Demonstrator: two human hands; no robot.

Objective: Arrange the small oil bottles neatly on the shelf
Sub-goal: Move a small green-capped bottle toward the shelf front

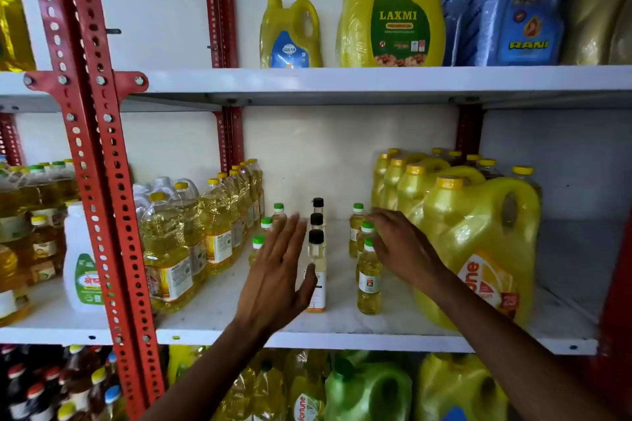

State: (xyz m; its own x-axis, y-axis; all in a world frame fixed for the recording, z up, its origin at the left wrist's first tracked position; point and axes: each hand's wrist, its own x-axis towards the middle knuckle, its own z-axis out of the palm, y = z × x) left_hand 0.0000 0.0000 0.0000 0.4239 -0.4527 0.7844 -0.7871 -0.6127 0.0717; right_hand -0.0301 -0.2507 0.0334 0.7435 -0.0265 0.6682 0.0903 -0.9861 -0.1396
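Middle shelf [342, 328]: three rows of small oil bottles run front to back, all upright. Left hand [277, 280] is spread flat, palm toward the black-cap row [316, 249] just to its right, thumb touching the front bottle's label; the left green-cap row [266, 225] sits behind its fingers. Right hand [400, 246] has fingers curled loosely, fingertips at the caps of the right green-cap row [367, 263]; whether it's pinching, cannot tell. Judgement: left hand is nearer the black-cap row, for a sideways nudge.

A grocery shop's cooking-oil section; white metal shelves [376, 80] on red slotted steel uprights [99, 161] hold rows of branded yellow plastic oil jugs [475, 243]; clear wrapped oil bottles [171, 246].
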